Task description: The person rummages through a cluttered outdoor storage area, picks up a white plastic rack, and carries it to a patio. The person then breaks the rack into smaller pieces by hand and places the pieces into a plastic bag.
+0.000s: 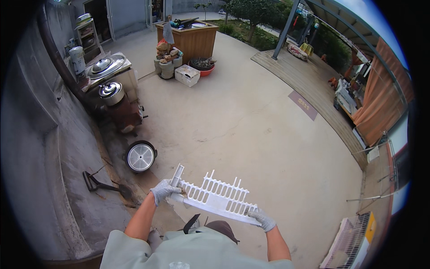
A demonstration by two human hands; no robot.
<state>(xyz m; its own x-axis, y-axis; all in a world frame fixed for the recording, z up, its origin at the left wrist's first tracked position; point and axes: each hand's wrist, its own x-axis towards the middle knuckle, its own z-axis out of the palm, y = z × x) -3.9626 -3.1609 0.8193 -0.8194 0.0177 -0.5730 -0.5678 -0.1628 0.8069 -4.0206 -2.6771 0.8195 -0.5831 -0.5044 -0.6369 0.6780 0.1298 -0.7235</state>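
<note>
A white slotted plastic panel [215, 201] with upright prongs along its far edge is held in front of my body, above the concrete floor. My left hand [165, 191], in a grey work glove, grips its left end, where a short white ribbed plastic piece [177, 175] sticks up beside the fingers. At the panel's right end, my right hand [262, 219], also gloved in grey, is closed on the corner. The fingers of both hands are partly hidden by the panel.
Left lie a black pot with a steamer plate [140, 157] and a long-handled tool [104, 186] by the wall. Beyond stands a stove with a lidded pot [111, 93]. A wire-fronted crate [349, 240] is at lower right; a wooden deck [302, 80] edges the yard.
</note>
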